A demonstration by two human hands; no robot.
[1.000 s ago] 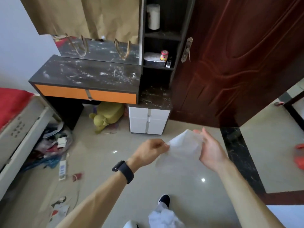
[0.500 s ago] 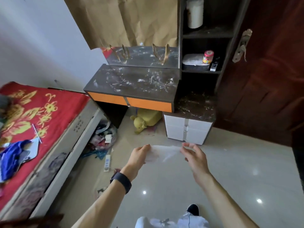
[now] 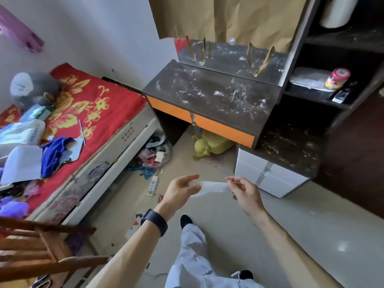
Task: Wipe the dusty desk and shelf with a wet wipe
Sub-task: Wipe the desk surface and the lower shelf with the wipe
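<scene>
A white wet wipe (image 3: 212, 187) is stretched flat between my hands above the floor. My left hand (image 3: 181, 189) pinches its left end, and my right hand (image 3: 244, 190) pinches its right end. The dark desk top (image 3: 209, 96) with orange drawer fronts lies ahead, streaked with white dust. A dark shelf unit (image 3: 324, 94) stands to the right of the desk. Its low dusty surface (image 3: 291, 148) sits over white drawers (image 3: 268, 175). Both hands are well short of the desk.
A bed with a red flowered cover (image 3: 83, 109) and scattered clothes fills the left. A wooden chair (image 3: 39, 244) stands at the lower left. A yellow plush toy (image 3: 209, 145) lies under the desk, and litter (image 3: 151, 159) covers the floor by the bed. A jar (image 3: 337, 79) sits on the shelf.
The view has swung left and moved closer to the desk, bringing the bed and chair into sight. The wipe has been pulled from a loose sheet into a flat strip between both hands.
</scene>
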